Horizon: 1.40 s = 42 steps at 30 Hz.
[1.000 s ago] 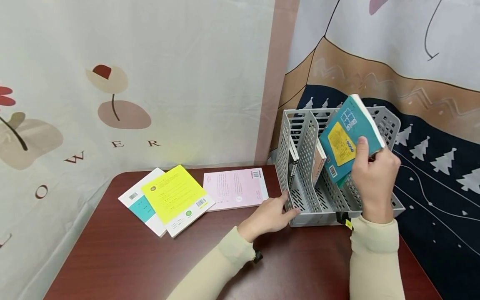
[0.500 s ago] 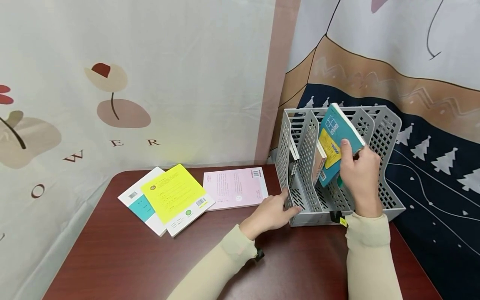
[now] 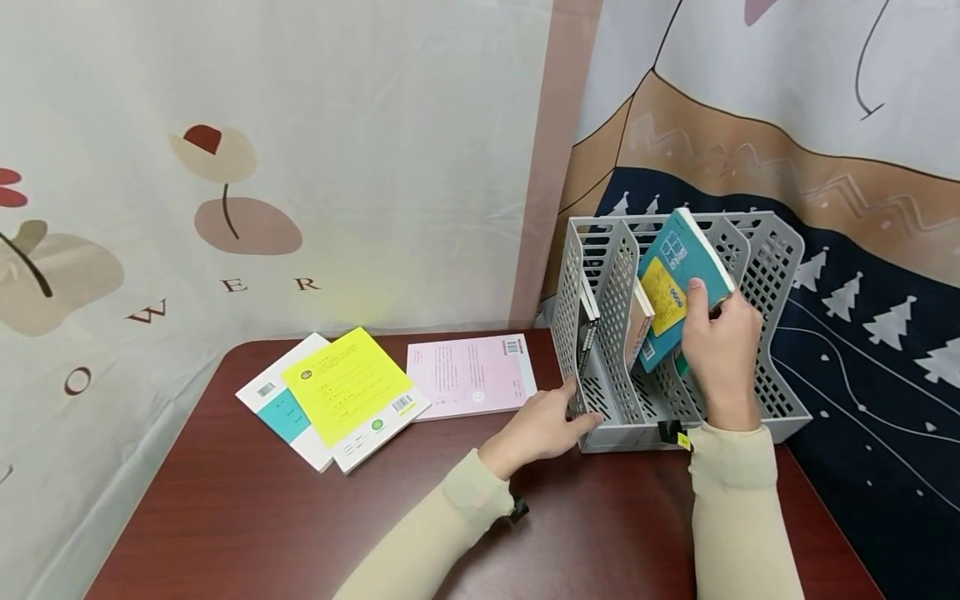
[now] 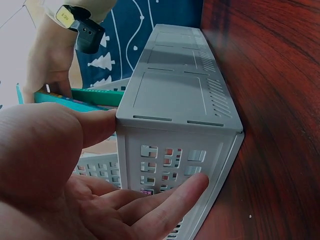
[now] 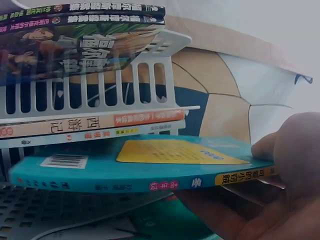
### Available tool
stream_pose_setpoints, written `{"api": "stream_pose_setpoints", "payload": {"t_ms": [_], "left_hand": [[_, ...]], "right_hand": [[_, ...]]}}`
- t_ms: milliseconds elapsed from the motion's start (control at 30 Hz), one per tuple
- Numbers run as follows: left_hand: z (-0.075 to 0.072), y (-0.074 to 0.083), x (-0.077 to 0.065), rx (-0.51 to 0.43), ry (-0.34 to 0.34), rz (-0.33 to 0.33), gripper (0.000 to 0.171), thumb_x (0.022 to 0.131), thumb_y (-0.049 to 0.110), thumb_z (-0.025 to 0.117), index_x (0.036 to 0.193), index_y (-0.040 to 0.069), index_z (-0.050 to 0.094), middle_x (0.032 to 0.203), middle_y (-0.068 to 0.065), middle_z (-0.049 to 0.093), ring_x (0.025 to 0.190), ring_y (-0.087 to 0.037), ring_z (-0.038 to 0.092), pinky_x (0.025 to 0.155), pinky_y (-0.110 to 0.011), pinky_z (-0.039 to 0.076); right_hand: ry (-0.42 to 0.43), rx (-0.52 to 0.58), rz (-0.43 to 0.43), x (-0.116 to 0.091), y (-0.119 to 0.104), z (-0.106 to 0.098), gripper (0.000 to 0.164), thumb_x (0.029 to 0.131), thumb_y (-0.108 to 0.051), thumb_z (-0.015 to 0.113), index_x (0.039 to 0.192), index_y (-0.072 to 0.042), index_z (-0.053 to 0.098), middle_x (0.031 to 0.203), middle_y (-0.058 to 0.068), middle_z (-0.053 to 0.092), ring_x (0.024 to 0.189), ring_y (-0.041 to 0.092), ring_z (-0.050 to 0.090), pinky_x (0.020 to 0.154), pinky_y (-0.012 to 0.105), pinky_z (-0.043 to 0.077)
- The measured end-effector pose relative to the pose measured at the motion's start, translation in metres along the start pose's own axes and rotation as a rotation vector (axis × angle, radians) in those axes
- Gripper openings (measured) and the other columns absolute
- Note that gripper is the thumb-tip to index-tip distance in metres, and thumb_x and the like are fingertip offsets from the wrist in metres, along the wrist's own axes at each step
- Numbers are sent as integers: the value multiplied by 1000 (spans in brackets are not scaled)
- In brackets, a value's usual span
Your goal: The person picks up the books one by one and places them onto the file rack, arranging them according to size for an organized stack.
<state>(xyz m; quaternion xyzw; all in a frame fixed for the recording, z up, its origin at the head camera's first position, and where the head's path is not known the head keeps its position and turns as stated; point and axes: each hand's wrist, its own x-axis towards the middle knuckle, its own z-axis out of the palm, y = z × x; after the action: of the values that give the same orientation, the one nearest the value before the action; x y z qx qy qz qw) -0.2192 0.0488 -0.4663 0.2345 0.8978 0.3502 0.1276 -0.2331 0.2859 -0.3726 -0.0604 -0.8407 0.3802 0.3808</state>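
Observation:
My right hand (image 3: 723, 354) pinches a teal book (image 3: 663, 312) with a yellow panel, thumb on its cover. The book is tilted over the second compartment from the left of a grey file rack (image 3: 630, 439), its lower part inside. Beside it stand thin books (image 3: 639, 321); in the right wrist view their pale spines (image 5: 95, 122) lie along the teal book (image 5: 145, 170). Something green (image 4: 100, 96) shows behind it. My left hand (image 3: 538, 427) touches the rack's front left corner; in the left wrist view its thumb is on the front panel's edge and a straight finger along the side wall.
Dark-covered books (image 3: 586, 325) stand in the rack's leftmost compartment. On the brown table (image 3: 247, 533) lie a yellow book (image 3: 348, 383), overlapping a white and teal book (image 3: 281, 408), and a pink book (image 3: 468, 375). Curtains hang behind the table.
My right hand has moved the teal book left and lower, into the second compartment; over the last half second it has barely shifted. My left hand has stayed at the rack's corner.

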Motion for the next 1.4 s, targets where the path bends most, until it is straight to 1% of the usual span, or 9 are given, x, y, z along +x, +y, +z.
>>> {"api": "stream_pose_setpoints", "payload": {"t_ms": [100, 200, 433, 500, 667, 900, 1033, 1167, 1400], "left_hand": [[-1, 0, 0, -6, -9, 0, 87, 109, 55, 63, 171, 0, 36, 163, -21, 59, 145, -25, 66, 121, -42, 53], [-1, -1, 1, -3, -11, 1, 86, 109, 54, 63, 171, 2, 36, 163, -20, 59, 144, -25, 66, 121, -42, 53], [1, -3, 3, 15, -15, 6, 86, 109, 55, 64, 172, 3, 35, 161, -20, 61, 143, -26, 66, 120, -42, 54], [1, -3, 3, 16, -17, 6, 86, 109, 55, 64, 172, 3, 35, 161, -21, 60, 144, -26, 66, 120, -42, 54], [2, -4, 3, 14, -24, 2, 86, 109, 55, 63, 173, 4, 34, 164, -20, 58, 146, -25, 64, 121, -42, 53], [0, -3, 3, 8, -33, -5, 87, 109, 56, 62, 173, 4, 33, 165, -19, 57, 147, -24, 63, 122, -42, 52], [-2, -3, 3, 3, -36, -7, 87, 109, 56, 63, 173, 4, 33, 164, -19, 58, 147, -24, 64, 121, -43, 53], [-2, -3, 2, 0, -37, -7, 87, 109, 56, 63, 173, 4, 33, 164, -19, 58, 146, -24, 64, 121, -43, 53], [-1, -4, 3, -6, -41, -10, 87, 109, 55, 63, 173, 4, 33, 163, -20, 59, 146, -24, 64, 121, -43, 53]], "right_hand": [[-24, -38, -14, 0, -3, 0, 48, 115, -37, 56, 138, 2, 73, 108, 33, 80, 61, 11, 72, 49, 6, 35], [-70, -64, -33, -2, -4, 1, 45, 114, -36, 58, 134, 1, 76, 92, 31, 79, 49, -7, 45, 43, 17, 33], [-178, -97, -19, -4, 0, 5, 46, 116, -39, 53, 130, 1, 72, 62, 13, 58, 44, 12, 43, 43, 28, 35], [-211, -97, -13, -3, 1, 5, 46, 117, -41, 51, 130, 0, 70, 61, 13, 55, 43, 14, 42, 43, 30, 35], [-274, -95, -2, -2, 2, 7, 52, 118, -45, 46, 140, -2, 67, 75, 23, 68, 49, 13, 50, 45, 32, 41], [-323, -94, 19, 0, 6, 10, 55, 118, -48, 41, 139, -2, 65, 70, 17, 61, 51, 20, 49, 49, 37, 40], [-342, -96, 35, 1, 8, 12, 55, 119, -50, 38, 110, -2, 63, 73, 14, 55, 55, 22, 45, 53, 38, 39], [-361, -95, 61, 1, 10, 14, 56, 119, -51, 32, 80, -11, 40, 67, 5, 37, 55, 25, 34, 55, 40, 33], [-389, -68, 86, 1, 14, 15, 57, 119, -54, 26, 83, -12, 40, 68, 6, 36, 57, 26, 34, 58, 42, 34]]}}
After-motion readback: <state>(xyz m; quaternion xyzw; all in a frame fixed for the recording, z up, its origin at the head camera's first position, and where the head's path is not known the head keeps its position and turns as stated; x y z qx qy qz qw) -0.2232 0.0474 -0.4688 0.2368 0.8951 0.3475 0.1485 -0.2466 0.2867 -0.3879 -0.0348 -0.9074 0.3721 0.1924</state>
